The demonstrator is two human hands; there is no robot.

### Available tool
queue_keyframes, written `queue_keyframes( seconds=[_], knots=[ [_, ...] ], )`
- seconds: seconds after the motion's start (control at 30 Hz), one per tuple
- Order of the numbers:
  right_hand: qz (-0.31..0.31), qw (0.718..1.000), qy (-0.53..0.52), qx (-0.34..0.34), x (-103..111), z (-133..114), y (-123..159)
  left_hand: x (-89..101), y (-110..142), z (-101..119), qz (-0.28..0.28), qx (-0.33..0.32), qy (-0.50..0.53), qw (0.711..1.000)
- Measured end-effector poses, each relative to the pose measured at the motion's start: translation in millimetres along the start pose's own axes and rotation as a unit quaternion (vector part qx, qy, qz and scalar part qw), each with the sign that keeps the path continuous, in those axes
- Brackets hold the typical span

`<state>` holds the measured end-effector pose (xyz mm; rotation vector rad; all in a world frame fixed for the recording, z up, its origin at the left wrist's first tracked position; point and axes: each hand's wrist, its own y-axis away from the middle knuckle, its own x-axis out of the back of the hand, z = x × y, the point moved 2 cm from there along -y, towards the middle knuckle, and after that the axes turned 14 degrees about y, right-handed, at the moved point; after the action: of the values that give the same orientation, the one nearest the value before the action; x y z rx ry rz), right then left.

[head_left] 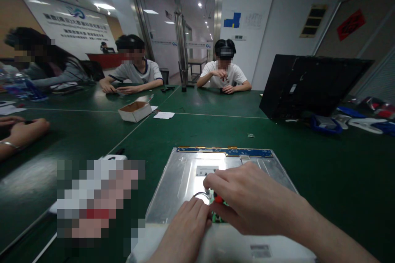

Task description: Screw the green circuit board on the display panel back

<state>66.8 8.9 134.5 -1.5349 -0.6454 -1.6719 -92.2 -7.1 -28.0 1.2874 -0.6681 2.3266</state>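
In front of me lies a flat silver display panel (173, 176), back side up, with a blue circuit strip (210, 151) along its far edge. A small green circuit board (217, 216) sits on its near part, mostly covered by my hands. My left hand (187, 224) holds the board's left side, fingers close together. Bent over the same board from the right, my right hand (247, 197) is closed around a small tool with a red part (218, 199); its tip is hidden. A dark curved wire (202, 193) shows beside my left fingertips.
On the green table (216, 129) stand an open white box (134, 111) and a large black monitor (308, 86). White paper (164, 115) lies by the box. Blurred-out items (95, 201) lie left of the panel. Several people sit around the table; one person's hands (27, 131) reach in at left.
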Motion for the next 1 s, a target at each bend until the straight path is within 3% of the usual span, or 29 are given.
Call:
queue_keyframes(
  seconds=[0.17, 0.5, 1.0],
  knots=[
    [-0.001, 1.0, 0.004, -0.004, -0.4, 0.9, -0.8, -3.4, 0.7, -2.3, 0.017, 0.002, 0.01, 1.0],
    [0.005, 1.0, 0.002, 0.0, -0.3, -0.1, 0.8, 0.8, -0.9, -0.9, -0.024, 0.007, 0.005, 1.0],
    [0.003, 1.0, -0.011, 0.002, 1.0, 0.9, -0.1, -4.6, 0.6, -4.2, -0.001, -0.008, -0.006, 1.0]
  ],
)
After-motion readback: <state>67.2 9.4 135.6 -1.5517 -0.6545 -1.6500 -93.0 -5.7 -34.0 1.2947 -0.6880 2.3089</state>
